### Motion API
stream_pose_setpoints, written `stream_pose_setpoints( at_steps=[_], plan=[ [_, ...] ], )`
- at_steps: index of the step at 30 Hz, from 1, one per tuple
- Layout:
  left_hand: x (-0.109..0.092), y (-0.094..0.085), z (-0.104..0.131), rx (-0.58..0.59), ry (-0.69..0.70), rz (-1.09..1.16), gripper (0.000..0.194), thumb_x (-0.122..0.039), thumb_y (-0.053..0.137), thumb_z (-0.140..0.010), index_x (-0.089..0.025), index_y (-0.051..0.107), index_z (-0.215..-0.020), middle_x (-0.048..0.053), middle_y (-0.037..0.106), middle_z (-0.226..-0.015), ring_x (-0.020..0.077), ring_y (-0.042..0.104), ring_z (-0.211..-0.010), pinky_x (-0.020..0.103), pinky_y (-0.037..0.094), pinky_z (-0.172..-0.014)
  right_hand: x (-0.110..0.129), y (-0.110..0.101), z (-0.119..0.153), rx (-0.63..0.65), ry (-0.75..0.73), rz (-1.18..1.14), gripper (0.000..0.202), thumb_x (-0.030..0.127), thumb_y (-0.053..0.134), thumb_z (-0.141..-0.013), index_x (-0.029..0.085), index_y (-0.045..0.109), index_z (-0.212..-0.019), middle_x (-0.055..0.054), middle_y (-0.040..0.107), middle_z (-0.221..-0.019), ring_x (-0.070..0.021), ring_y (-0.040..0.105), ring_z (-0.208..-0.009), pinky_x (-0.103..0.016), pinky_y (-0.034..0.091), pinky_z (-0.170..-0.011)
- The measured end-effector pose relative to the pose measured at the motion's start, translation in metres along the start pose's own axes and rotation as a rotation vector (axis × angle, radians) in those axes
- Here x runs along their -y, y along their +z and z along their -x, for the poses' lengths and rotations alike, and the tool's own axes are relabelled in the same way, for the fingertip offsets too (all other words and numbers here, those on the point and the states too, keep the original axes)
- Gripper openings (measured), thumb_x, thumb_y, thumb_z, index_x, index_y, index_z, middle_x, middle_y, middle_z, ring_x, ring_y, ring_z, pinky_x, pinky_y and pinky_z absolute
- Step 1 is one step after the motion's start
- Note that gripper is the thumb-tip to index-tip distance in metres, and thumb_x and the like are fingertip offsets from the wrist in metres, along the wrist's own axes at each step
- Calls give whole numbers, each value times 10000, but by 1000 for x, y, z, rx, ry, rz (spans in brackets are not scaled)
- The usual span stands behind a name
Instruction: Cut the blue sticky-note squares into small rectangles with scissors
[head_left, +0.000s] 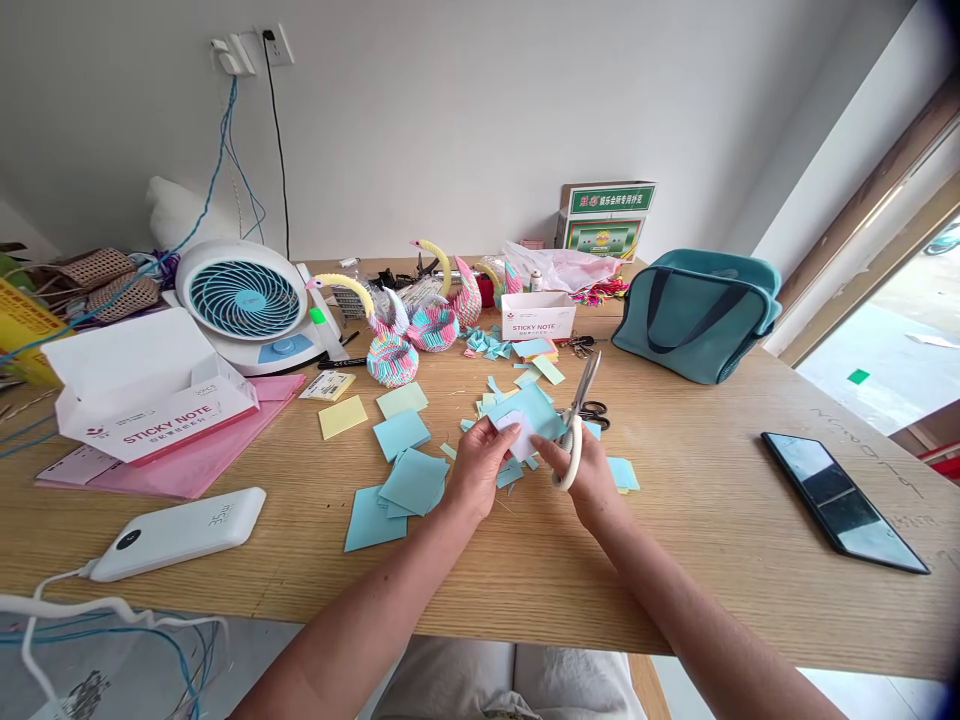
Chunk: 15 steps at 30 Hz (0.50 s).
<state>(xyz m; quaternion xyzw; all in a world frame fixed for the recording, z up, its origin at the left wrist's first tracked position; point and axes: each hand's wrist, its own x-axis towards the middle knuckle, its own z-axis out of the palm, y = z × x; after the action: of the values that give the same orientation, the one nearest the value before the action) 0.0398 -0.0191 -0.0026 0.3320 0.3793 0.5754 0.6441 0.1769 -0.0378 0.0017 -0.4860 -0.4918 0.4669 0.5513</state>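
Observation:
My left hand (478,465) pinches a blue sheet of paper (536,406) together with a pale lilac-white piece (516,440) that lies over its near side. In my right hand (592,482) are scissors (571,455) with white handles, their blades pointing up and away from the paper. The right fingertips also touch the paper's right side. Beneath both hands, small blue and green paper scraps (510,473) are scattered on the wooden table (300,560). Larger blue sheets (412,482) lie in a loose pile left of my left hand.
Folded-paper swans (394,358) stand behind the sheets. Sticky note boxes (538,316), a white fan (244,300) and a power bank (180,533) are around them. Black-handled scissors (596,414) lie beyond my right hand. A teal bag (694,318) and a phone (844,500) sit at right.

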Motion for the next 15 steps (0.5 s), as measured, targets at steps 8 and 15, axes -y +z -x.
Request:
stream_pose_setpoints(
  at_steps=[8,15],
  plan=[
    [-4,-3,-2,24,16,-1,450,-361,902,-626,-149,743,-989,78,766,-994,219,690,-927,314,512,-822,-5,-2,-1,0,19,-2,443,538,779,-694,210,488,-762,27,510,-682,-136,436,-624,-279,367,-596],
    [-9,-5,-5,68,-64,49,466,-324,905,-605,-151,744,-1005,78,767,-977,222,696,-909,314,524,-794,-6,-4,0,35,8,3,414,508,769,-722,206,488,-743,25,528,-666,-135,434,-626,-278,357,-593]
  ],
)
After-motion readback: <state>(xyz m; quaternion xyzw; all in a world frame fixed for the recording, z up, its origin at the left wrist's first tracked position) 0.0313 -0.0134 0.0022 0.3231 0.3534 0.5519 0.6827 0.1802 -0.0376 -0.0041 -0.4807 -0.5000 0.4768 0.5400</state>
